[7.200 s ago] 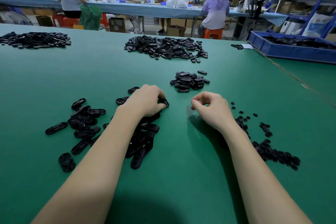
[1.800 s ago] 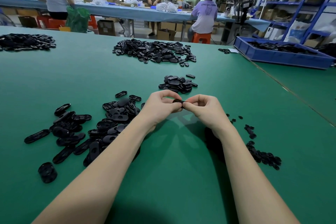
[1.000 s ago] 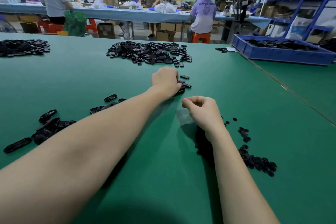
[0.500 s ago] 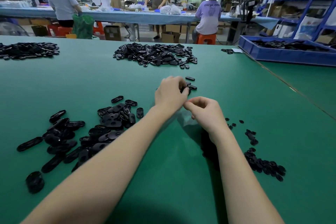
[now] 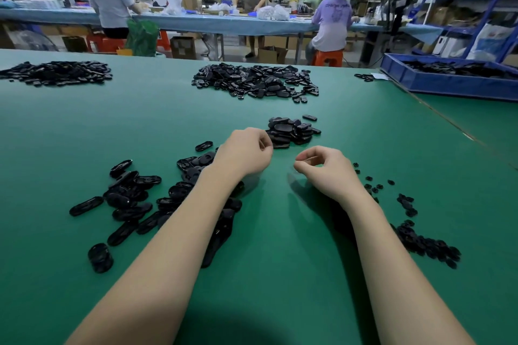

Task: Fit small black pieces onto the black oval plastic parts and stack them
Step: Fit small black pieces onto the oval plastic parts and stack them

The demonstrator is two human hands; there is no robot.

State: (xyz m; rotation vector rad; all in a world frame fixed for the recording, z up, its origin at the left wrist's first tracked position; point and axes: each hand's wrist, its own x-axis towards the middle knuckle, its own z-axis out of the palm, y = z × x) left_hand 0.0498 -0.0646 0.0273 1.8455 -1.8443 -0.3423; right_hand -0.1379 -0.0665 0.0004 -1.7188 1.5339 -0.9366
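Observation:
My left hand point(image 5: 243, 152) hovers over the green table with its fingers curled in and nothing visible in them. It sits just left of a small heap of fitted oval parts point(image 5: 293, 131). My right hand point(image 5: 328, 168) hovers beside it, thumb and forefinger tips close together, and no piece shows between them. A loose spread of black oval plastic parts point(image 5: 134, 199) lies under and left of my left forearm. Small black pieces point(image 5: 420, 241) are scattered to the right of my right forearm.
A large pile of black parts point(image 5: 253, 82) lies further back at the centre, and another pile point(image 5: 56, 73) at the far left. A blue bin point(image 5: 454, 84) holding black parts stands at the back right. People work at a long table point(image 5: 213, 24) behind.
My left hand has drawn back from the small heap ahead, toward me and slightly left, with nothing in it. The right hand stayed roughly in place, and the two hands are now apart.

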